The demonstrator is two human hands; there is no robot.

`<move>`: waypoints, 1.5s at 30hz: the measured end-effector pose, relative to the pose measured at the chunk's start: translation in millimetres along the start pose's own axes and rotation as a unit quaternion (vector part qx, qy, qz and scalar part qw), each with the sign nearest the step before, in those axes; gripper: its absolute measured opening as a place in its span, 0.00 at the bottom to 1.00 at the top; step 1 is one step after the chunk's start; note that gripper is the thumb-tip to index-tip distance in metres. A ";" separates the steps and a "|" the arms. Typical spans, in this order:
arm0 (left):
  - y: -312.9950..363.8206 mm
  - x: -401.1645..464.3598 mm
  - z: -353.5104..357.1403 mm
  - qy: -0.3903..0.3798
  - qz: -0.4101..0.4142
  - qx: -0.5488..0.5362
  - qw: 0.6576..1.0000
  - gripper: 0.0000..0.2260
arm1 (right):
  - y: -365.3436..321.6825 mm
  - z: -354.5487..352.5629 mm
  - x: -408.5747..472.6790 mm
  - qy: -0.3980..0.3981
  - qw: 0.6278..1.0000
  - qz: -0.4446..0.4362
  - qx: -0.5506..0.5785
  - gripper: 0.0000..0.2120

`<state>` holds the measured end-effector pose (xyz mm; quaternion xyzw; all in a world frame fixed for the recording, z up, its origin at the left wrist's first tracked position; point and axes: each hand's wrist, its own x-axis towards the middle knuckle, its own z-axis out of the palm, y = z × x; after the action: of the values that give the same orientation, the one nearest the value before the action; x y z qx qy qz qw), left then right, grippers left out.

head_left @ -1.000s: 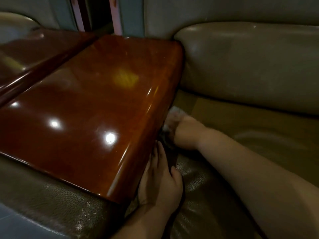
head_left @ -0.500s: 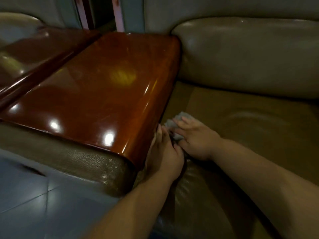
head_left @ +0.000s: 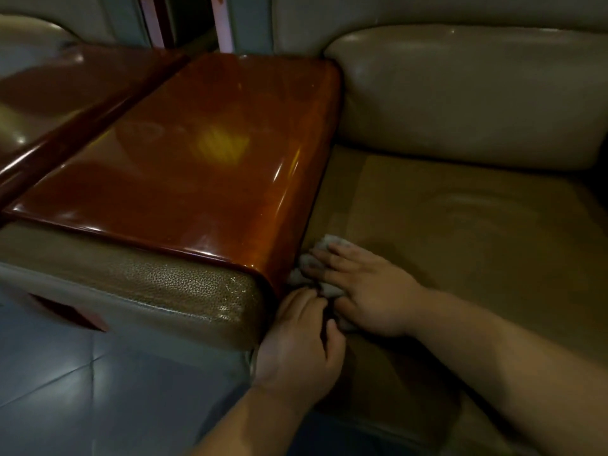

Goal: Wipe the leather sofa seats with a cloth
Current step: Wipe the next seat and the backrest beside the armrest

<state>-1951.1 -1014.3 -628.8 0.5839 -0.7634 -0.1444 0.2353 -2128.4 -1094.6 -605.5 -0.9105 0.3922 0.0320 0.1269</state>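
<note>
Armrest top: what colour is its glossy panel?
Reddish-brown, polished wood armrest top, clearest in the head view.

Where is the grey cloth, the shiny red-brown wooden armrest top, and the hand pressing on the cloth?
grey cloth [head_left: 329,242]: head view, its far edge past the fingertips.
shiny red-brown wooden armrest top [head_left: 197,166]: head view, middle of its flat top.
right hand [head_left: 371,287]: head view, back of the hand.
</note>
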 end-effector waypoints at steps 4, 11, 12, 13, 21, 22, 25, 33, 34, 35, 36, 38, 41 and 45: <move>-1.6 -0.1 7.0 0.026 0.029 -0.013 0.999 0.16 | 63.2 -26.1 11.9 -0.010 0.987 0.152 -0.047 0.30; 1.2 3.4 10.8 0.030 0.037 0.017 0.999 0.12 | 15.5 -1.0 26.8 -0.033 0.994 0.084 -0.067 0.36; 4.2 2.2 6.2 0.018 0.036 0.011 0.999 0.10 | -3.6 5.6 9.6 -0.022 0.996 0.069 -0.049 0.33; 6.4 1.3 1.3 0.005 0.030 0.005 1.000 0.09 | -14.5 9.0 -8.3 -0.013 0.998 0.057 -0.037 0.31; 18.2 -0.9 -8.5 -0.082 -0.122 0.000 0.989 0.28 | 54.7 -19.4 -40.5 -0.041 0.969 0.182 -0.160 0.31; 19.0 -5.0 -8.3 -0.080 -0.137 -0.002 0.987 0.30 | 51.2 -20.6 -28.1 -0.040 0.965 0.230 -0.116 0.35; 20.4 -31.3 -15.4 -0.086 -0.163 -0.041 0.982 0.31 | -20.7 -12.2 0.2 -0.048 0.977 0.192 -0.079 0.36; 26.5 -43.1 -69.6 -0.208 -0.143 -0.054 0.966 0.31 | -43.2 10.1 -125.0 -0.022 0.972 0.235 0.013 0.32; 33.8 -29.4 -68.5 -0.217 -0.120 -0.032 0.968 0.30 | -27.3 6.2 -147.1 -0.010 0.952 0.306 0.003 0.32; 40.7 -13.9 -63.4 -0.218 -0.094 -0.014 0.971 0.29 | -17.0 3.6 -166.2 -0.005 0.924 0.381 0.009 0.33; 45.5 3.1 -54.6 -0.216 -0.069 0.004 0.974 0.29 | -13.9 0.7 -176.6 0.010 0.888 0.458 0.018 0.34; 46.2 33.0 -31.7 -0.227 -0.043 0.055 0.971 0.30 | -29.7 -2.6 -162.4 0.018 0.835 0.548 0.040 0.35; 35.5 42.7 0.4 -0.239 -0.035 0.171 0.955 0.33 | -88.3 6.4 -122.1 -0.006 0.913 0.405 0.042 0.33; 27.7 35.6 12.4 -0.216 -0.019 0.184 0.959 0.36 | -72.9 29.6 -160.1 0.017 0.961 0.273 0.030 0.32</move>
<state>-1987.9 -1041.5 -618.8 0.5863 -0.7982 -0.1290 -0.0497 -2185.0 -925.9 -593.8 -0.7652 0.6284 0.0384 0.1344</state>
